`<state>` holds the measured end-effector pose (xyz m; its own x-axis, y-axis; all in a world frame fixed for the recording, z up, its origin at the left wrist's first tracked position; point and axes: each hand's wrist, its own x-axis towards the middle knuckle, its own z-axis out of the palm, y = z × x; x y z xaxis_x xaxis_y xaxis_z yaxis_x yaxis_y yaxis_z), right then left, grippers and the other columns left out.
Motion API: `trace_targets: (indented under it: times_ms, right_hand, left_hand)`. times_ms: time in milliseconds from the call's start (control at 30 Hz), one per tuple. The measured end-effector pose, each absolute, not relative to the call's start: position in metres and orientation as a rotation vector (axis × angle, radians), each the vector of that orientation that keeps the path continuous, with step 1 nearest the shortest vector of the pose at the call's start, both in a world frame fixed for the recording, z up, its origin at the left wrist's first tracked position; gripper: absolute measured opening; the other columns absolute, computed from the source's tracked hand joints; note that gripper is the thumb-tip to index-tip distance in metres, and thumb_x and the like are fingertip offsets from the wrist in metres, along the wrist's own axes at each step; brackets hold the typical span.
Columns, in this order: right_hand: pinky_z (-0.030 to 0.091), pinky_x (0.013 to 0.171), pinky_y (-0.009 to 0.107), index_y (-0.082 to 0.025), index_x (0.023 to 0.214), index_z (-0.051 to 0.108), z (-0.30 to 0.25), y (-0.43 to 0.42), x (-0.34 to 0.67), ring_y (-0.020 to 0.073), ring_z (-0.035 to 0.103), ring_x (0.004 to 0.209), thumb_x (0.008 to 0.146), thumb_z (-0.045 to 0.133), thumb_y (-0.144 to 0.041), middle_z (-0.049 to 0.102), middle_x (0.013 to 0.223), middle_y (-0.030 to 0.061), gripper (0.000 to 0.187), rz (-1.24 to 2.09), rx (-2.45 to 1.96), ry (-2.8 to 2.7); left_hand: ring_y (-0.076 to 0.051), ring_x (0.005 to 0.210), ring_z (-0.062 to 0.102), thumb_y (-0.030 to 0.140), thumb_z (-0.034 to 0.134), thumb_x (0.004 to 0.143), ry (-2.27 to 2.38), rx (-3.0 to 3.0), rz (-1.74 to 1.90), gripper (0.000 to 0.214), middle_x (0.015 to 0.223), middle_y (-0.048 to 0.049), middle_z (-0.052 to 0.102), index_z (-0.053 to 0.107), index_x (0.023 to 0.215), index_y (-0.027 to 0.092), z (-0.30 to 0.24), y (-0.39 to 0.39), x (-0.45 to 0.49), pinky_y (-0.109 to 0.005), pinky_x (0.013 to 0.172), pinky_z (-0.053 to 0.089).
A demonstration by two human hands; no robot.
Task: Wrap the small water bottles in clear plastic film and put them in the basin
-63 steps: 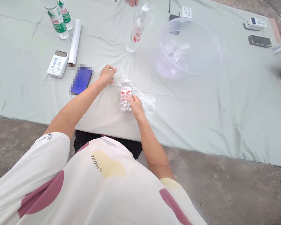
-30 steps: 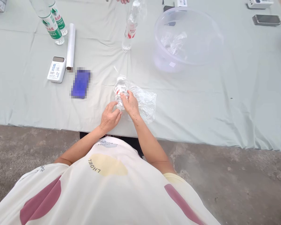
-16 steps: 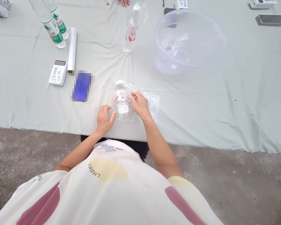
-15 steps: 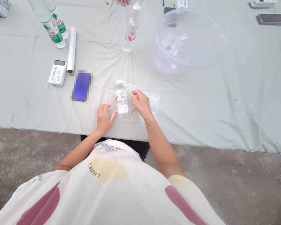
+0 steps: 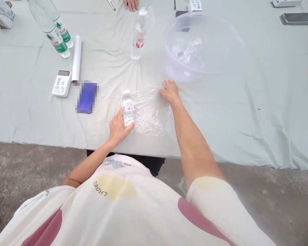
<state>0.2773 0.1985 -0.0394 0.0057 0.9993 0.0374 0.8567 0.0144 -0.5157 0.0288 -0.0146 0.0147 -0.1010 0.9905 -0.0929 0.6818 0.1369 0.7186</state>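
Observation:
A small clear water bottle [image 5: 128, 106] with a white cap and a red-and-white label lies on a sheet of clear plastic film [image 5: 152, 114] near the table's front edge. My left hand [image 5: 119, 127] is closed round the bottle's lower part, thumb at its base and fingers along its left side. My right hand [image 5: 171, 91] pinches the film's far right corner and holds it stretched out to the right. Between the bottle and that hand the film shows taut creases; its near part is crumpled.
A translucent basin [image 5: 179, 73] with crumpled plastic stands beyond my right hand. Another bottle [image 5: 138, 41] stands at the back, near another person's hand [image 5: 131, 4]. Leftward are two green-labelled bottles [image 5: 56, 42], a white roll [image 5: 77, 58], a white power bank [image 5: 62, 84] and a blurred blue object [image 5: 87, 97].
My right hand has moved right and away from me, spreading the film's corner outward. My left hand has moved from beside the bottle to grip its lower part.

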Motion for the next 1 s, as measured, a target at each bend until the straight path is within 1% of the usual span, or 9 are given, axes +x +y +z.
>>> trace_targets:
  times_ms: [133, 233, 367, 567, 633, 767, 833, 933, 1000]
  right_hand:
    - [0.041, 0.112, 0.049, -0.019, 0.139, 0.050, -0.023, 0.197, 0.254, 0.0280, 0.052, 0.131, 0.094, 0.041, -0.030, 0.051, 0.143, 0.0142, 0.047, 0.395, -1.759, -1.804]
    - [0.048, 0.104, 0.045, -0.023, 0.129, 0.057, -0.005, 0.167, 0.218, 0.0249, 0.062, 0.114, 0.097, 0.036, -0.031, 0.060, 0.133, 0.0095, 0.039, 0.464, -1.496, -1.917]
    - [0.050, 0.098, 0.040, -0.023, 0.116, 0.067, 0.011, 0.126, 0.189, 0.0232, 0.064, 0.101, 0.095, 0.040, -0.026, 0.068, 0.121, 0.0068, 0.034, 0.605, -1.347, -2.053]
    - [0.047, 0.101, 0.044, -0.020, 0.132, 0.061, 0.015, 0.143, 0.182, 0.0254, 0.063, 0.104, 0.087, 0.053, -0.021, 0.063, 0.134, 0.0094, 0.046, 0.696, -1.403, -2.097]
    - [0.047, 0.101, 0.046, -0.016, 0.134, 0.060, 0.015, 0.162, 0.176, 0.0280, 0.062, 0.108, 0.084, 0.058, -0.022, 0.066, 0.127, 0.0112, 0.050, 0.766, -1.478, -2.107]
    - [0.050, 0.096, 0.044, -0.015, 0.111, 0.072, 0.016, 0.196, 0.163, 0.0260, 0.067, 0.100, 0.083, 0.057, -0.018, 0.074, 0.101, 0.0077, 0.033, 0.890, -1.449, -2.128]
    - [0.050, 0.097, 0.042, -0.016, 0.103, 0.074, 0.019, 0.203, 0.161, 0.0236, 0.067, 0.099, 0.087, 0.055, -0.024, 0.073, 0.099, 0.0059, 0.025, 0.837, -1.360, -2.082]
    - [0.048, 0.099, 0.045, -0.018, 0.114, 0.068, 0.027, 0.189, 0.166, 0.0231, 0.065, 0.106, 0.097, 0.045, -0.038, 0.070, 0.107, 0.0052, 0.035, 0.696, -1.304, -1.964]
    - [0.047, 0.100, 0.046, -0.022, 0.121, 0.065, 0.031, 0.158, 0.173, 0.0237, 0.063, 0.112, 0.101, 0.039, -0.042, 0.068, 0.114, 0.0053, 0.039, 0.642, -1.288, -1.974]
  left_hand:
    - [-0.028, 0.118, 0.059, 0.037, 0.067, 0.080, 1.776, 1.434, 0.775, 0.069, 0.130, -0.0093, 0.062, 0.038, 0.142, 0.026, 0.014, -0.018, 0.027, -0.040, 0.089, 0.051]
    - [-0.026, 0.114, 0.061, 0.035, 0.068, 0.079, 1.761, 1.406, 0.819, 0.065, 0.128, -0.0083, 0.063, 0.043, 0.138, 0.026, 0.011, -0.018, 0.024, -0.037, 0.085, 0.053]
    - [-0.024, 0.108, 0.063, 0.030, 0.068, 0.076, 1.752, 1.394, 0.898, 0.057, 0.123, -0.0083, 0.065, 0.048, 0.129, 0.024, 0.007, -0.018, 0.018, -0.034, 0.079, 0.055]
    - [-0.023, 0.107, 0.064, 0.029, 0.067, 0.077, 1.742, 1.417, 0.969, 0.042, 0.121, -0.0070, 0.066, 0.053, 0.116, 0.024, 0.005, -0.021, 0.012, -0.031, 0.073, 0.055]
    - [-0.022, 0.106, 0.064, 0.029, 0.066, 0.078, 1.744, 1.425, 0.979, 0.039, 0.119, -0.0064, 0.067, 0.053, 0.115, 0.024, 0.004, -0.021, 0.010, -0.031, 0.073, 0.055]
    - [-0.019, 0.096, 0.066, 0.028, 0.065, 0.079, 1.758, 1.419, 0.973, 0.038, 0.119, -0.0054, 0.069, 0.053, 0.115, 0.024, 0.004, -0.020, 0.003, -0.032, 0.076, 0.054]
    - [-0.017, 0.090, 0.066, 0.028, 0.064, 0.080, 1.774, 1.400, 0.977, 0.036, 0.120, -0.0047, 0.069, 0.052, 0.114, 0.024, 0.005, -0.018, -0.003, -0.032, 0.077, 0.054]
    - [-0.016, 0.082, 0.066, 0.029, 0.062, 0.081, 1.792, 1.378, 0.980, 0.033, 0.118, -0.0031, 0.069, 0.051, 0.112, 0.025, 0.004, -0.015, -0.013, -0.033, 0.077, 0.053]
    - [-0.016, 0.083, 0.067, 0.029, 0.061, 0.082, 1.780, 1.384, 0.984, 0.032, 0.115, -0.0027, 0.070, 0.051, 0.112, 0.026, 0.002, -0.013, -0.017, -0.032, 0.077, 0.053]
